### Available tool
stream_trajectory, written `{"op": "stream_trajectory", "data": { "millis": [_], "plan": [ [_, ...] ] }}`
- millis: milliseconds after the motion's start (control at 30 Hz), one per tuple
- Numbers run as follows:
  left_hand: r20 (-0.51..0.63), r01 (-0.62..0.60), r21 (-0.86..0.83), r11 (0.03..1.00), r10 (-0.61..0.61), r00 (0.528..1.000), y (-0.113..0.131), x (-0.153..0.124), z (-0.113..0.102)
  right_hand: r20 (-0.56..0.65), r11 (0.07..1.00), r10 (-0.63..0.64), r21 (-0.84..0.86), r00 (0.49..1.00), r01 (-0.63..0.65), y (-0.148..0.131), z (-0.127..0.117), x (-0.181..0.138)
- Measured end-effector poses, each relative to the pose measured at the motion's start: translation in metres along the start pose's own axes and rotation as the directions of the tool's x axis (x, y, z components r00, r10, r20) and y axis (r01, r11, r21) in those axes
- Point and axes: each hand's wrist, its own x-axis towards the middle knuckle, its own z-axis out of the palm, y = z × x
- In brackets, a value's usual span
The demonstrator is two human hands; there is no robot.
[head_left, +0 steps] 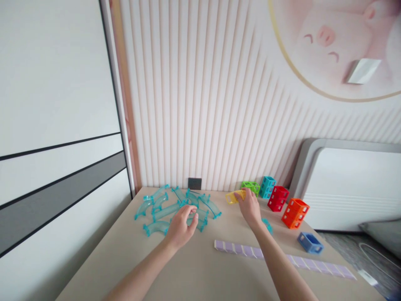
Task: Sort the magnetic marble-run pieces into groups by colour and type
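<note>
Two hands work mid-frame: the right hand (250, 207) pinches a yellow block (234, 196), its long axis running left-right, just beyond the fingertips. Left hand (181, 225), fingers curled and loosely spread, rests on teal curved track pieces (163, 209), lower left.

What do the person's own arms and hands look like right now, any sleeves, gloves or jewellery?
Both forearms are bare up to the frame edge, with no sleeves in view. The left hand and right hand wear no gloves. No watch, bracelet or rings can be made out, and the fingers are uncovered.
</note>
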Motion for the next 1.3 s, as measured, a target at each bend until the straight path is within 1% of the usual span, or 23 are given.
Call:
{"op": "stream_trajectory", "data": {
  "millis": [67, 133, 167, 200, 233, 267, 333, 400, 433, 500, 567, 633, 700, 733, 767, 800, 833, 900, 967, 1067, 1133, 1233, 1300],
  "plan": [
    [0.013, 0.145, -0.181, 0.973, -0.146, 0.989, 0.003, -0.001, 0.004, -0.012, 0.982, -0.056, 0.181, 0.998, 0.057, -0.022, 0.011, -0.012],
    [0.048, 0.279, -0.37, 0.886, -0.282, 0.958, 0.002, -0.004, 0.007, -0.012, 0.946, -0.119, 0.301, 0.993, 0.117, -0.045, 0.025, -0.031],
    [0.072, 0.326, -0.458, 0.827, -0.331, 0.941, 0.0, -0.005, 0.007, -0.049, 0.879, -0.161, 0.447, 0.986, 0.166, -0.055, 0.032, -0.043],
    [0.099, 0.356, -0.532, 0.768, -0.362, 0.927, -0.003, -0.007, 0.008, -0.081, 0.808, -0.221, 0.543, 0.972, 0.229, -0.064, 0.038, -0.056],
    [0.121, 0.372, -0.589, 0.717, -0.376, 0.918, -0.005, -0.01, 0.008, -0.113, 0.756, -0.298, 0.579, 0.948, 0.306, -0.071, 0.042, -0.069],
    [0.136, 0.377, -0.631, 0.678, -0.383, 0.914, -0.008, -0.012, 0.007, -0.147, 0.714, -0.393, 0.573, 0.908, 0.402, -0.076, 0.045, -0.08],
    [0.138, 0.375, -0.67, 0.641, -0.389, 0.911, -0.012, -0.016, 0.006, -0.165, 0.64, -0.565, 0.531, 0.808, 0.556, -0.08, 0.045, -0.1],
    [0.119, 0.372, -0.671, 0.641, -0.402, 0.908, -0.015, -0.018, 0.005, -0.137, 0.581, -0.677, 0.503, 0.723, 0.639, -0.08, 0.041, -0.113],
    [0.104, 0.37, -0.67, 0.644, -0.412, 0.905, -0.015, -0.018, 0.005, -0.111, 0.567, -0.708, 0.5, 0.697, 0.655, -0.079, 0.038, -0.118],
    [0.075, 0.363, -0.678, 0.64, -0.431, 0.899, -0.016, -0.017, 0.005, -0.053, 0.568, -0.731, 0.506, 0.681, 0.649, -0.077, 0.032, -0.124],
    [0.049, 0.347, -0.704, 0.62, -0.445, 0.894, -0.014, -0.016, 0.005, -0.023, 0.592, -0.707, 0.526, 0.707, 0.61, -0.077, 0.031, -0.128],
    [0.03, 0.323, -0.729, 0.603, -0.443, 0.896, -0.012, -0.016, 0.004, -0.049, 0.628, -0.628, 0.559, 0.777, 0.542, -0.079, 0.034, -0.13],
    [0.024, 0.292, -0.749, 0.596, -0.416, 0.909, -0.009, -0.017, 0.003, -0.097, 0.668, -0.497, 0.591, 0.862, 0.452, -0.082, 0.04, -0.131],
    [0.031, 0.276, -0.754, 0.596, -0.388, 0.921, -0.008, -0.019, 0.003, -0.101, 0.685, -0.427, 0.612, 0.899, 0.395, -0.083, 0.044, -0.132],
    [0.044, 0.262, -0.754, 0.603, -0.351, 0.935, -0.007, -0.021, 0.003, -0.076, 0.696, -0.368, 0.639, 0.927, 0.329, -0.084, 0.047, -0.132],
    [0.06, 0.249, -0.746, 0.617, -0.31, 0.949, -0.007, -0.023, 0.003, -0.025, 0.698, -0.326, 0.668, 0.945, 0.259, -0.084, 0.05, -0.132],
    [0.074, 0.235, -0.732, 0.639, -0.267, 0.961, -0.007, -0.024, 0.004, 0.045, 0.693, -0.3, 0.697, 0.953, 0.185, -0.083, 0.053, -0.133],
    [0.073, 0.199, -0.685, 0.701, -0.206, 0.976, -0.007, -0.027, 0.005, 0.176, 0.678, -0.279, 0.732, 0.944, 0.063, -0.083, 0.055, -0.134],
    [0.041, 0.164, -0.607, 0.778, -0.176, 0.984, -0.008, -0.028, 0.006, 0.22, 0.675, -0.278, 0.737, 0.935, 0.028, -0.083, 0.055, -0.135],
    [-0.012, 0.116, -0.43, 0.895, -0.134, 0.991, -0.01, -0.028, 0.005, 0.177, 0.702, -0.275, 0.708, 0.945, 0.071, -0.087, 0.053, -0.137],
    [-0.035, 0.072, -0.313, 0.947, -0.088, 0.996, -0.011, -0.028, 0.003, 0.147, 0.723, -0.27, 0.684, 0.951, 0.099, -0.089, 0.051, -0.138],
    [-0.053, 0.004, -0.184, 0.983, -0.014, 0.998, -0.013, -0.029, 0.0, 0.116, 0.755, -0.293, 0.637, 0.949, 0.155, -0.086, 0.046, -0.136],
    [-0.042, -0.031, -0.118, 0.993, 0.026, 0.999, -0.016, -0.028, -0.003, 0.11, 0.779, -0.336, 0.59, 0.935, 0.211, -0.081, 0.043, -0.133]
  ]
}}
